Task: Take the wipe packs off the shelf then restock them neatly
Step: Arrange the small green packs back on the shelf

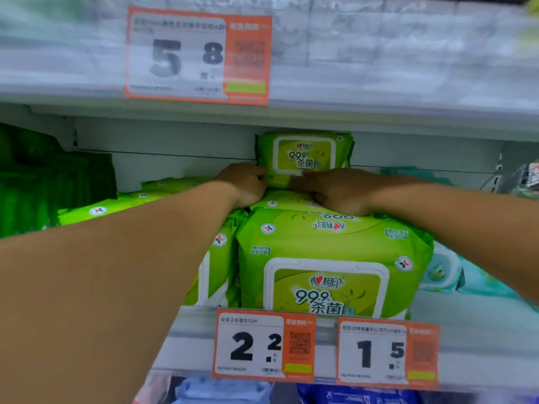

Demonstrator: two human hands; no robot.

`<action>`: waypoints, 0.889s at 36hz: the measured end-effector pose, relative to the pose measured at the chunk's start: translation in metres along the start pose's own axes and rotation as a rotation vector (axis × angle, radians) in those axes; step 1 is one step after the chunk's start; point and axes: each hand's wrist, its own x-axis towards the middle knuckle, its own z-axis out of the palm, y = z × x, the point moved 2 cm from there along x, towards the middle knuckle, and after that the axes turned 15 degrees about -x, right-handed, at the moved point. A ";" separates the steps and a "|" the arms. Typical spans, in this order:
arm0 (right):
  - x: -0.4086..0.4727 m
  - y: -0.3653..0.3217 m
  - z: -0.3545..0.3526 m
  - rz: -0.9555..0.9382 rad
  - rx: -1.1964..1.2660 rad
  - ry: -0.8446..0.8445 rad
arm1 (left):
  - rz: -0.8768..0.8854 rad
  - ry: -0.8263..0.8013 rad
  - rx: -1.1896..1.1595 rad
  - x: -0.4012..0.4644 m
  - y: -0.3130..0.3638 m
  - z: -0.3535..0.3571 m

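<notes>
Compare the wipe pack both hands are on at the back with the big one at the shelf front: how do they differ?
The back pack stands upright against the rear wall; the front pack leans at the shelf edge. The left hand and right hand are at the back pack's lower edge; the front pack is untouched. The back pack sits higher, atop flat packs. Both share the green wrapper and 99.9 label.

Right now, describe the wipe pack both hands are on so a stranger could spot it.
Find the middle shelf under the 5.8 price tag. At its back, a green pack stands upright above the front pack, with the left hand and right hand at its bottom. Its neighbours lie flat.
</notes>
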 end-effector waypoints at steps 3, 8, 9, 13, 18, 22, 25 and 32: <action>0.006 0.001 0.005 0.030 0.119 -0.054 | -0.075 -0.114 0.024 0.002 0.001 0.004; 0.006 0.006 0.008 -0.041 0.274 -0.106 | -0.099 -0.223 0.006 0.002 0.002 0.006; 0.006 0.006 0.009 -0.040 0.293 -0.106 | -0.094 -0.222 0.004 0.000 0.003 0.005; -0.005 0.004 0.000 0.081 0.510 0.004 | -0.070 -0.212 -0.036 -0.016 0.012 -0.002; -0.025 -0.011 -0.024 0.057 0.577 0.010 | -0.012 -0.234 -0.039 -0.062 0.021 -0.035; -0.045 -0.039 -0.053 0.018 0.495 -0.038 | 0.120 -0.145 0.047 -0.125 0.016 -0.064; -0.079 -0.076 -0.082 -0.003 0.479 0.109 | 0.292 -0.063 0.097 -0.195 0.009 -0.088; -0.166 -0.283 -0.149 -0.544 0.632 0.534 | -0.022 -0.234 0.132 -0.421 -0.093 -0.114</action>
